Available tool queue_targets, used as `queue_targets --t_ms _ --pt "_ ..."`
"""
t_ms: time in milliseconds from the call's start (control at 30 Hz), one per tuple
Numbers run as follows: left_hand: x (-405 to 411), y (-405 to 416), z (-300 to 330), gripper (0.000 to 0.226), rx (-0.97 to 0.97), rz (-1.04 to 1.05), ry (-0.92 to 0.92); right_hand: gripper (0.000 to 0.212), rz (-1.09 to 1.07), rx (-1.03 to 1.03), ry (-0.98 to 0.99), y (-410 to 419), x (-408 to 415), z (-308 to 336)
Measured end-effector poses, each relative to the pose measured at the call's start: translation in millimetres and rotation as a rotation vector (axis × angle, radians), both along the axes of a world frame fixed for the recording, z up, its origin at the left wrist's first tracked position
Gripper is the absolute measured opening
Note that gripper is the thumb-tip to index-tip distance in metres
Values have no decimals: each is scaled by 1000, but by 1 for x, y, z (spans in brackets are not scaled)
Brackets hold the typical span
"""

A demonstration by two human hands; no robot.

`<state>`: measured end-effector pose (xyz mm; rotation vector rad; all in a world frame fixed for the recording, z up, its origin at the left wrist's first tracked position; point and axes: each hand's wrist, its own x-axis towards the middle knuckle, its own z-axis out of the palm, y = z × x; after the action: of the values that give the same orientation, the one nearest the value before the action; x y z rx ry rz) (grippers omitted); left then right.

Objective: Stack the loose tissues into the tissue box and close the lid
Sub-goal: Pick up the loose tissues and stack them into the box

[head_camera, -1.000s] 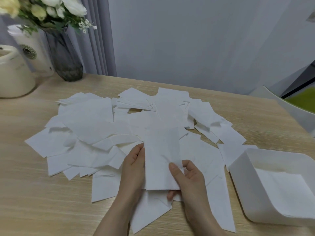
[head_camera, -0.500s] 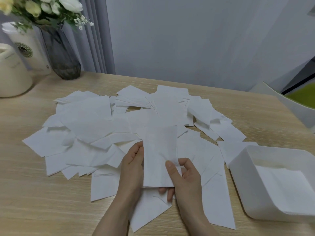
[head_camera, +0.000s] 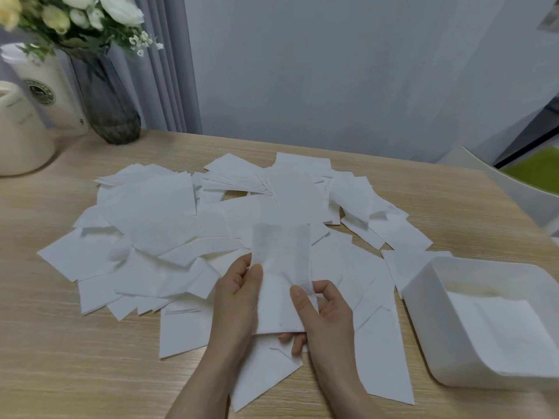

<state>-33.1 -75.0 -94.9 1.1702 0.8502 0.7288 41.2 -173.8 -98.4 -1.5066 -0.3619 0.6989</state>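
Note:
Several loose white tissues [head_camera: 169, 219] lie scattered in overlapping layers across the wooden table [head_camera: 48, 343]. One folded tissue [head_camera: 281, 267] is held up just above the pile at the near centre. My left hand [head_camera: 239, 297] pinches its left edge with thumb and fingers. My right hand [head_camera: 323, 316] grips its right side, thumb on top and fingers curled beneath. The open white tissue box [head_camera: 423, 306] stands at the near right with several flat tissues inside. No lid is in view.
A dark glass vase of flowers [head_camera: 106, 98], a white cup with a round logo [head_camera: 45, 92] and a cream container [head_camera: 18, 137] stand at the back left. A white chair with a green seat [head_camera: 532, 173] sits beyond the table's right edge.
Both hands have kept hold of the same tissue with little movement; my left thumb has shifted onto its left edge. The camera view has tilted slightly.

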Motion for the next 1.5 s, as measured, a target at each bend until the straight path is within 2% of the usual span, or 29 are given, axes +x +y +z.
queue_targets --t_ms 100,300,433,667,1000,1167,1300,1400,1500 --pt "-1 0 0 22 8 36 2 17 -19 18 5 -4 4 4" --pt "-9 9 2 25 -22 104 -8 16 -224 -6 -47 -20 33 4" --pt "-11 11 -3 24 -55 101 0 33 -173 -41 28 -25 48 5" --pt "-9 11 -5 24 -58 105 -29 36 -171 39 149 -26 51 10" --pt "-9 10 -5 24 -34 103 -11 45 -124 -111 -113 -29 38 6" --pt "-9 10 -5 23 -33 104 -7 35 -166 -83 -142 -25 32 5" --pt "-9 9 -4 23 -31 105 -9 29 -207 -170 -285 -15 34 5" --pt "-9 8 -3 23 -44 101 -19 12 -223 -264 -346 -12 41 4" --pt "-10 9 -2 22 -52 106 -30 11 -262 -357 -448 -17 49 7"
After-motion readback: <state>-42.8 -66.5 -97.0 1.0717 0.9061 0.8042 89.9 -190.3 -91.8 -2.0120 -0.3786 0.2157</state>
